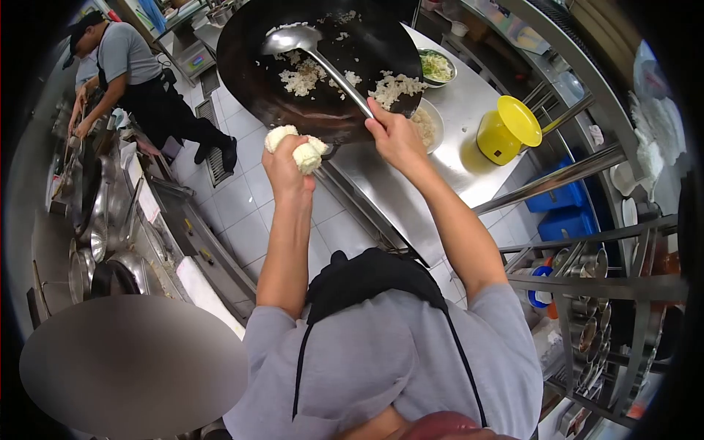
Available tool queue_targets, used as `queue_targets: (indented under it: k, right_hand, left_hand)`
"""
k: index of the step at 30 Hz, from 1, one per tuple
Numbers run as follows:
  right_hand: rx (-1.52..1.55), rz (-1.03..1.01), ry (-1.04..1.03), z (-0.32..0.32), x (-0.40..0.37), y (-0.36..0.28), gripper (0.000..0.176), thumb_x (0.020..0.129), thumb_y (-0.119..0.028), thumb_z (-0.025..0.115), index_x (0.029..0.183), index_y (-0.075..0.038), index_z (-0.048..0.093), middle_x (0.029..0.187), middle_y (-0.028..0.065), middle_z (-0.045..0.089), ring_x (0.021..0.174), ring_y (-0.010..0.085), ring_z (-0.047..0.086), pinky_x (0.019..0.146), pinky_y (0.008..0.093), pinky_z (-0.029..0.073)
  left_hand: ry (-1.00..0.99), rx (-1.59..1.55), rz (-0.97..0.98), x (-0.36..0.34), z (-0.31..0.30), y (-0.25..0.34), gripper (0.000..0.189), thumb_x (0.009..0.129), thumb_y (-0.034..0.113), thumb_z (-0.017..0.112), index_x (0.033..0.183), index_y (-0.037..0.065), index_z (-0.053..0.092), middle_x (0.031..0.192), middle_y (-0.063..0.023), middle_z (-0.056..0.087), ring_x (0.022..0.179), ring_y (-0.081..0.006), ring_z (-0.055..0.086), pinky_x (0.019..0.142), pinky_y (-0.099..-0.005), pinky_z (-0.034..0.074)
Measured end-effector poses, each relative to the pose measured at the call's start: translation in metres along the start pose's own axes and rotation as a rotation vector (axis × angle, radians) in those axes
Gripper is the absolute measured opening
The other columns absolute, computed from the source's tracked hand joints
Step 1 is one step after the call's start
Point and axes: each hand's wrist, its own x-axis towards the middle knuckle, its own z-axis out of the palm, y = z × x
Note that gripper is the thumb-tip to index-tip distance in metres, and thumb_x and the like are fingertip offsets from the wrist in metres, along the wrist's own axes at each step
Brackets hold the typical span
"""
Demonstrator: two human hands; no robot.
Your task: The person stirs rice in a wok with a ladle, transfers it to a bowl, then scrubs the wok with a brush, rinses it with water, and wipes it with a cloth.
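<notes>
My left hand [287, 167] is closed around a bunched pale cloth [309, 154] at the near rim of a large black wok [293, 110]. The wok's handle is hidden under the cloth. My right hand [400, 139] grips the handle of a metal ladle [293, 39], whose bowl lies inside the wok. The wok is tilted toward the right over a steel counter. Clumps of fried rice [304, 78] stick to its inner surface, and more rice [396, 89] gathers near the right rim. Partly hidden below that rim, a white plate [439, 126] holds rice.
On the steel counter [469, 185] stand a yellow container [499, 134] and a metal bowl [449, 81] of shredded greens. Another person [132, 66] works at the stove on the left. Metal shelving [587, 286] with stacked containers runs along the right, near blue bins [561, 222].
</notes>
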Motion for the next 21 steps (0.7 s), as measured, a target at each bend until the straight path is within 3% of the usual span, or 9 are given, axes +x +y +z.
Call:
queue_targets:
  k: [1, 4, 5, 10, 11, 13, 16, 18, 21]
  right_hand:
    - [-0.015, -0.036, 0.003, 0.003, 0.0, 0.002, 0.043, 0.096, -0.025, 0.059, 0.139, -0.017, 0.058, 0.096, 0.0261, 0.069, 0.087, 0.0451, 0.066, 0.081, 0.0501, 0.051]
    - [-0.323, -0.111, 0.01, -0.029, -0.055, 0.036, 0.046, 0.095, -0.02, 0.061, 0.141, -0.017, 0.055, 0.082, 0.0243, 0.067, 0.075, 0.0422, 0.066, 0.071, 0.0489, 0.051]
    - [-0.439, -0.105, -0.007, -0.042, -0.076, 0.052, 0.047, 0.095, -0.018, 0.062, 0.141, -0.016, 0.055, 0.079, 0.0227, 0.066, 0.072, 0.0394, 0.066, 0.067, 0.0473, 0.05]
    - [-0.266, -0.017, 0.135, -0.057, -0.094, 0.073, 0.049, 0.093, -0.014, 0.064, 0.141, -0.016, 0.056, 0.073, 0.0216, 0.066, 0.066, 0.0371, 0.066, 0.066, 0.0456, 0.051]
    - [-0.273, 0.095, 0.06, -0.052, -0.078, 0.061, 0.048, 0.094, -0.019, 0.062, 0.141, -0.015, 0.054, 0.082, 0.0253, 0.068, 0.075, 0.0431, 0.067, 0.072, 0.0501, 0.053]
    - [-0.211, 0.026, 0.085, -0.037, -0.046, 0.038, 0.045, 0.097, -0.021, 0.059, 0.14, -0.014, 0.054, 0.083, 0.0265, 0.068, 0.075, 0.0459, 0.066, 0.074, 0.0525, 0.052]
    - [-0.251, 0.058, 0.078, -0.02, -0.028, 0.024, 0.043, 0.097, -0.023, 0.059, 0.14, -0.02, 0.057, 0.082, 0.0258, 0.067, 0.077, 0.0453, 0.065, 0.073, 0.0507, 0.051]
    - [-0.393, 0.014, 0.102, -0.023, -0.047, 0.045, 0.046, 0.096, -0.023, 0.06, 0.142, -0.021, 0.054, 0.078, 0.0241, 0.067, 0.07, 0.0439, 0.065, 0.069, 0.0511, 0.052]
    - [-0.58, 0.018, 0.092, -0.05, -0.096, 0.074, 0.048, 0.096, -0.023, 0.061, 0.143, -0.022, 0.053, 0.074, 0.0216, 0.064, 0.064, 0.0417, 0.065, 0.063, 0.0503, 0.052]
  left_hand:
    - [-0.011, 0.017, 0.032, 0.003, -0.002, -0.001, 0.017, 0.076, 0.003, 0.063, 0.092, 0.002, 0.057, 0.077, -0.0115, 0.065, 0.058, -0.0249, 0.066, 0.038, -0.0332, 0.048]
    - [-0.005, -0.011, 0.001, 0.006, -0.006, 0.005, 0.016, 0.076, 0.004, 0.063, 0.091, 0.002, 0.058, 0.076, -0.0114, 0.065, 0.058, -0.0249, 0.067, 0.038, -0.033, 0.048]
    - [-0.01, 0.005, -0.069, -0.003, -0.001, 0.018, 0.023, 0.072, -0.003, 0.063, 0.093, 0.001, 0.056, 0.08, -0.0091, 0.06, 0.065, -0.0219, 0.065, 0.053, -0.0342, 0.054]
    - [-0.002, 0.01, -0.048, 0.003, -0.009, 0.013, 0.019, 0.075, 0.001, 0.063, 0.092, 0.001, 0.057, 0.078, -0.0097, 0.062, 0.061, -0.0223, 0.065, 0.047, -0.0335, 0.051]
    - [0.012, 0.036, -0.034, 0.002, -0.007, 0.012, 0.016, 0.076, 0.003, 0.063, 0.092, 0.002, 0.058, 0.077, -0.0101, 0.063, 0.06, -0.0228, 0.065, 0.043, -0.0333, 0.049]
    - [0.023, 0.066, -0.012, 0.0, -0.001, 0.01, 0.015, 0.077, 0.005, 0.063, 0.091, 0.002, 0.059, 0.077, -0.0103, 0.064, 0.059, -0.0233, 0.065, 0.04, -0.0331, 0.048]
    - [0.025, 0.054, 0.013, -0.005, 0.005, 0.011, 0.016, 0.077, 0.004, 0.063, 0.092, 0.002, 0.058, 0.077, -0.009, 0.063, 0.061, -0.0222, 0.065, 0.043, -0.0323, 0.05]
    - [0.023, 0.033, 0.028, -0.006, 0.007, 0.012, 0.017, 0.076, 0.001, 0.061, 0.092, 0.002, 0.056, 0.078, -0.0073, 0.061, 0.062, -0.0203, 0.065, 0.05, -0.0311, 0.052]
    - [0.038, 0.04, 0.087, 0.008, 0.006, 0.006, 0.017, 0.078, 0.005, 0.063, 0.094, 0.001, 0.059, 0.076, -0.0094, 0.063, 0.057, -0.0223, 0.066, 0.039, -0.0318, 0.051]
